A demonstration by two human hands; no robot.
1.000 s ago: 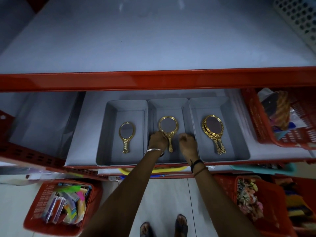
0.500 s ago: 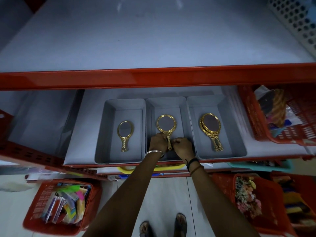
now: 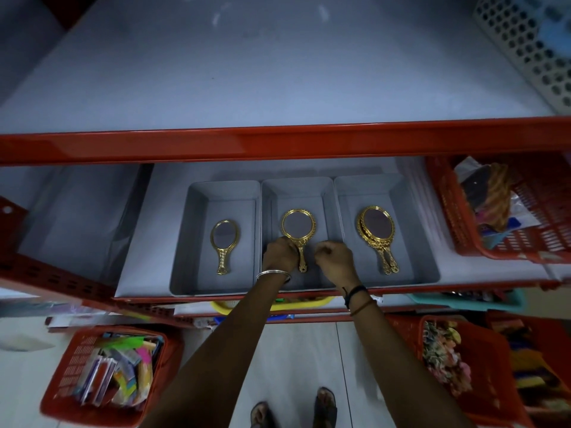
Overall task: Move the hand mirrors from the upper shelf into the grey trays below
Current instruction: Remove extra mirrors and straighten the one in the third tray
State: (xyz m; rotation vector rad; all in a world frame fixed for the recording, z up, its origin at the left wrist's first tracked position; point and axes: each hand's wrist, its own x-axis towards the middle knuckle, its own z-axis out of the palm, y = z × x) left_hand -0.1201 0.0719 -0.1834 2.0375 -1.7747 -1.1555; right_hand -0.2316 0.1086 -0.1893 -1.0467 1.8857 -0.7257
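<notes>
Bare grey upper shelf [image 3: 278,72]. Left hand [image 3: 279,254] pinches round gold-framed hand mirror [image 3: 298,230] handle in middle grey tray [image 3: 297,186]; right hand [image 3: 333,257] just beside, curled, holding nothing. Risk: snagging handle, skewing mirror.

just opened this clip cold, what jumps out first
Three gold hand mirrors stand out, one in each of three grey trays side by side on the lower shelf: a small oval mirror left, a round mirror in the middle, a large oval mirror right. Both hands meet at the round mirror's handle, left hand against it, right hand beside it. The red-edged upper shelf holds no mirrors.
</notes>
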